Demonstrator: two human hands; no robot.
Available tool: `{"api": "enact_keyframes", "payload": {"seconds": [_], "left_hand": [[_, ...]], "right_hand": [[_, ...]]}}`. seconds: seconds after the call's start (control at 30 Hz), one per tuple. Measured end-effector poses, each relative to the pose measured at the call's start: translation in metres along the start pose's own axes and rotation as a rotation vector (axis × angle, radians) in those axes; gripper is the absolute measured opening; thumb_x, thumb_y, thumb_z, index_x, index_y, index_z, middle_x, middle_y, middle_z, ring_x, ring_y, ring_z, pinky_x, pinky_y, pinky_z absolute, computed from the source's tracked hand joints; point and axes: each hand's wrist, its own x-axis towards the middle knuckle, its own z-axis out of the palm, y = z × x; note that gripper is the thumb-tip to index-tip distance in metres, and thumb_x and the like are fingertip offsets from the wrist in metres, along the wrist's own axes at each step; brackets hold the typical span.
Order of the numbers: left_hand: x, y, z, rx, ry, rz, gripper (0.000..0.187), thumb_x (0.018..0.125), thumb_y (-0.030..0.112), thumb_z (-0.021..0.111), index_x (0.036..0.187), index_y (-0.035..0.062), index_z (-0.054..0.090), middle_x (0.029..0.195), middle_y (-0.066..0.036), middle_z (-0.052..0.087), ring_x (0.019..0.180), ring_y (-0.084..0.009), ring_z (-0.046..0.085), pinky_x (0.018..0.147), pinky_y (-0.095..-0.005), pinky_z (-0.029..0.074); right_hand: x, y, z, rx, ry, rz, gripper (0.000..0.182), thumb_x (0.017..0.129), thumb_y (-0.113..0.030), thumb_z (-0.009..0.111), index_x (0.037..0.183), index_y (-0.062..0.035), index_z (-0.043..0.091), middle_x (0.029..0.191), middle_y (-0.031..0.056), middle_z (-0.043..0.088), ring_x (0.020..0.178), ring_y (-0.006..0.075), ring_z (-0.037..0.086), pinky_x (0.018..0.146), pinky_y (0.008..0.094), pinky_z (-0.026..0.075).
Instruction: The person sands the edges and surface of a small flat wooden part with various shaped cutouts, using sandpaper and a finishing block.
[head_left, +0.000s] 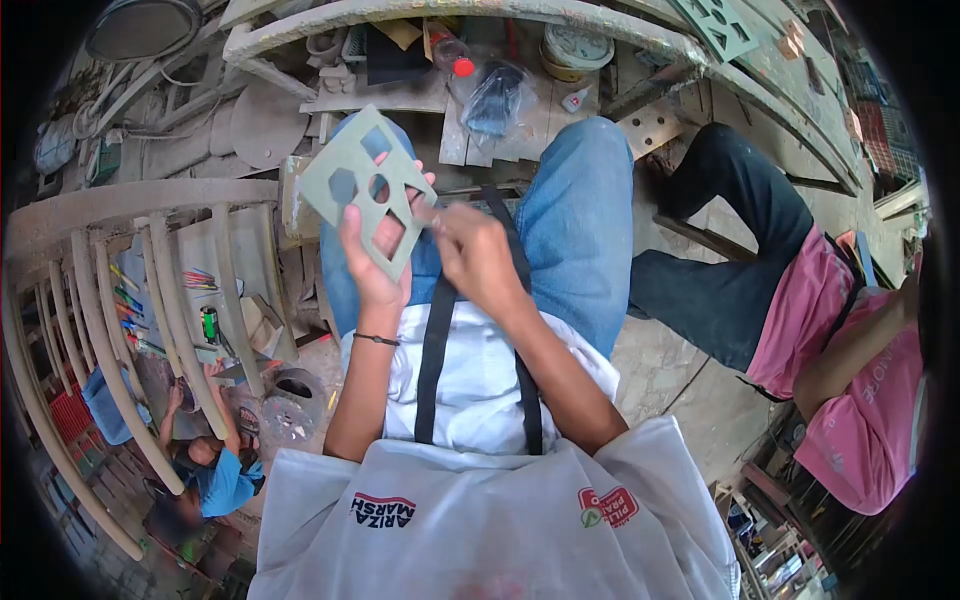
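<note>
A flat grey-green board (358, 208) with several cut-out shapes, among them a hexagon and a circle, is tilted above my lap. My left hand (374, 262) holds it from below and behind, with the thumb at its lower left edge and fingertips showing past the right edge. My right hand (474, 252) is at the board's right edge, its fingers bent and pressed together. Whatever those fingers may pinch is too small and blurred to name.
A wooden bench (430, 100) ahead carries a clear plastic bag (492, 98) and a red-capped bottle (462, 66). A slatted wooden rail (160, 300) stands at the left, with a person in blue beyond. Another person in pink (860, 400) sits close at the right.
</note>
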Motion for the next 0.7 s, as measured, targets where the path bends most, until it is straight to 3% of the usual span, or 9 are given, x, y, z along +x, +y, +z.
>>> {"api": "enact_keyframes", "payload": {"seconds": [0.17,0.2,0.23,0.47,0.57,0.7], "left_hand": [[0.003,0.000,0.004,0.037,0.012,0.000,0.084,0.093,0.062,0.035,0.147,-0.0005,0.029,0.140,-0.028,0.045,0.129,-0.0405,0.047,0.112,-0.0481,0.032],[0.002,0.002,0.004,-0.017,0.009,-0.012,0.080,0.093,0.059,0.038,0.146,0.0003,0.032,0.136,-0.025,0.049,0.124,-0.0349,0.052,0.109,-0.0452,0.036],[0.000,0.001,0.003,-0.019,0.011,-0.016,0.080,0.093,0.059,0.038,0.146,0.0003,0.032,0.136,-0.025,0.049,0.124,-0.0349,0.052,0.109,-0.0452,0.036],[0.003,0.003,0.003,-0.040,-0.004,-0.001,0.081,0.093,0.059,0.037,0.145,-0.0020,0.032,0.133,-0.026,0.050,0.123,-0.0389,0.052,0.108,-0.0466,0.037],[0.007,0.005,0.001,-0.184,-0.028,-0.043,0.081,0.093,0.060,0.035,0.145,-0.0019,0.031,0.133,-0.026,0.050,0.122,-0.0391,0.053,0.108,-0.0464,0.038],[0.003,0.005,-0.001,-0.115,-0.056,-0.094,0.083,0.092,0.062,0.032,0.146,-0.0013,0.030,0.137,-0.032,0.045,0.123,-0.0435,0.051,0.109,-0.0485,0.036]], "right_hand": [[0.017,0.015,0.000,0.007,0.022,0.040,0.032,0.080,0.005,0.062,0.110,-0.0041,0.070,0.078,0.0201,0.059,0.071,0.0387,0.060,0.066,0.0425,0.048],[0.014,0.015,0.003,-0.016,0.041,0.023,0.032,0.080,0.005,0.062,0.110,-0.0044,0.071,0.075,0.0190,0.057,0.069,0.0373,0.060,0.064,0.0415,0.048],[0.007,0.009,0.002,-0.019,0.038,0.027,0.032,0.080,0.005,0.062,0.110,-0.0044,0.071,0.075,0.0190,0.057,0.069,0.0373,0.060,0.064,0.0415,0.048],[0.012,0.018,0.000,0.013,0.061,-0.006,0.037,0.078,0.008,0.060,0.109,-0.0081,0.072,0.072,0.0176,0.054,0.064,0.0334,0.058,0.061,0.0418,0.047],[0.009,0.012,0.000,-0.009,0.062,-0.043,0.037,0.077,0.008,0.061,0.108,-0.0084,0.072,0.073,0.0176,0.054,0.064,0.0331,0.058,0.061,0.0419,0.047],[0.015,0.017,-0.003,-0.049,0.076,-0.004,0.035,0.077,0.008,0.063,0.107,-0.0094,0.072,0.073,0.0159,0.054,0.065,0.0321,0.058,0.060,0.0410,0.046]]}}
